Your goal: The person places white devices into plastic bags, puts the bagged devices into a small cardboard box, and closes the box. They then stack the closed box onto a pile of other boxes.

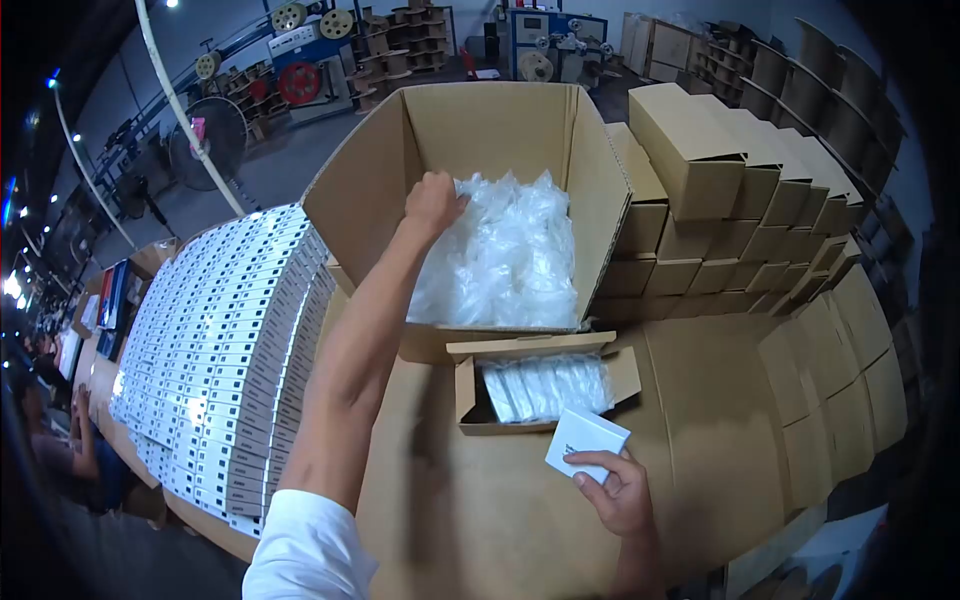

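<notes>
My left hand point(435, 203) reaches into a large open carton point(490, 130), its fingers closed at the left edge of a heap of clear plastic bags point(515, 250). Whether it grips one of them is too small to tell. In my right hand point(618, 492) is a small flat white box point(588, 442) with dark print, pinched between thumb and fingers. Just beyond it lies a small open brown box point(470, 410), holding a row of plastic-wrapped white packs point(548, 388).
Tall stacks of white boxes point(215, 350) stand at the left. Closed brown boxes point(700, 180) are piled at the right, with more cartons point(830, 390) nearer. Behind are a fan point(208, 143) and machines point(560, 45). Another person point(80, 450) is at the far left.
</notes>
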Tool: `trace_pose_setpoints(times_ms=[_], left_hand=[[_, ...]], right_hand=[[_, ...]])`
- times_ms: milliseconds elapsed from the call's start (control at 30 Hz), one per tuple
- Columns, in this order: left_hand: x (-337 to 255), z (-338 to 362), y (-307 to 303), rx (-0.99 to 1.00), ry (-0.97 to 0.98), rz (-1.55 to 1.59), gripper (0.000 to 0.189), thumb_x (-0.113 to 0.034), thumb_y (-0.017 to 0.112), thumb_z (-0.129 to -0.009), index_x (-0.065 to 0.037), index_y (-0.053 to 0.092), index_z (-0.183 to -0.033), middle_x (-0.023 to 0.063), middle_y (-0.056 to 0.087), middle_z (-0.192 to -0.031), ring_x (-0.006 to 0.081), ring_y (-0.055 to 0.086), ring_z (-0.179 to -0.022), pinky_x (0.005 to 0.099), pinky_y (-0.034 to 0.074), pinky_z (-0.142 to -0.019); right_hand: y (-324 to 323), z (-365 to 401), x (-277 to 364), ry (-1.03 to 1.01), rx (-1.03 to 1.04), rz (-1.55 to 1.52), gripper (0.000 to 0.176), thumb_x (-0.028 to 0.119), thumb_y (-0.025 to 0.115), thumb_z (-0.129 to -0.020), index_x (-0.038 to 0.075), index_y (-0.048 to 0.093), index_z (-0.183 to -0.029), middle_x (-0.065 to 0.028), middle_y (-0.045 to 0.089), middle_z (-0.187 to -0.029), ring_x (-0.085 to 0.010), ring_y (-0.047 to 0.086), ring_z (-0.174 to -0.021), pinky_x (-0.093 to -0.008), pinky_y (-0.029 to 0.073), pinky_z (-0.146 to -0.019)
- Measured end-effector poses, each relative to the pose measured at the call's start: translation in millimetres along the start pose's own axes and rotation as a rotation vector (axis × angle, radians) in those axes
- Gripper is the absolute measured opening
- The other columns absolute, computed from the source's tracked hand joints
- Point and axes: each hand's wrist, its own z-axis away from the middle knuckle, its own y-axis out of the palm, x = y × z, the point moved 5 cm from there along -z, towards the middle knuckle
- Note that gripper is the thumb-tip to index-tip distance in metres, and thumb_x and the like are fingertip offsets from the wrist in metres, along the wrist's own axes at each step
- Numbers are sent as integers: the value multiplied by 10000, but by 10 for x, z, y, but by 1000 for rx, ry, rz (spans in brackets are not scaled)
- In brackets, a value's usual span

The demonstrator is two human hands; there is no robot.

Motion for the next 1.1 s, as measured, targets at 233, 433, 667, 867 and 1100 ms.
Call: trace_pose_setpoints(times_ms=[233, 433, 667, 867, 1100], left_hand=[[147, -124, -214, -274, -48, 410, 360, -244, 740, -851, 25, 709, -1088, 278, 736, -962, 446, 721, -928, 475, 576, -855], [-265, 907, -1097, -401, -54, 1093, 200, -86, 658, -954, 41, 633, -1107, 125, 740, -1025, 183, 706, -943, 321, 538, -856], [-977, 2736, -1307, -282, -137, 1442, 222, -38, 624, -1014, 18, 565, -1220, 40, 654, -1074, 89, 614, -959, 262, 505, -849], [-1034, 3742, -1020, -216, -346, 1576, 127, -60, 659, -1003, -55, 538, -1042, -9, 613, -905, 35, 568, -780, 209, 458, -650], [-1020, 4649, -926, -1, -428, 2015, 388, -200, 644, -947, -16, 506, -1259, 111, 622, -1171, 200, 614, -1166, 379, 521, -1002]], right_hand=[[-614, -157, 341, -173, -181, 223, 361, -106, 634, -874, -47, 691, -1226, -174, 532, -1273, -252, 574, -1218, -350, 460, -1062], [-307, -510, 806, -432, -203, 222, 467, 59, 750, -881, 4, 653, -1334, -167, 569, -1295, -259, 585, -1201, -349, 478, -1011], [207, -858, 844, -288, -134, 201, 562, 463, 847, -830, 20, 743, -1159, -207, 697, -1106, -272, 668, -1010, -380, 525, -900], [435, -250, 437, -37, -88, 128, 335, 286, 770, -938, -42, 747, -1005, -97, 685, -839, -140, 610, -817, -307, 492, -738], [284, 369, -49, -96, -72, 0, 164, 86, 733, -939, -61, 722, -1012, -123, 667, -988, -177, 638, -858, -327, 508, -776]])
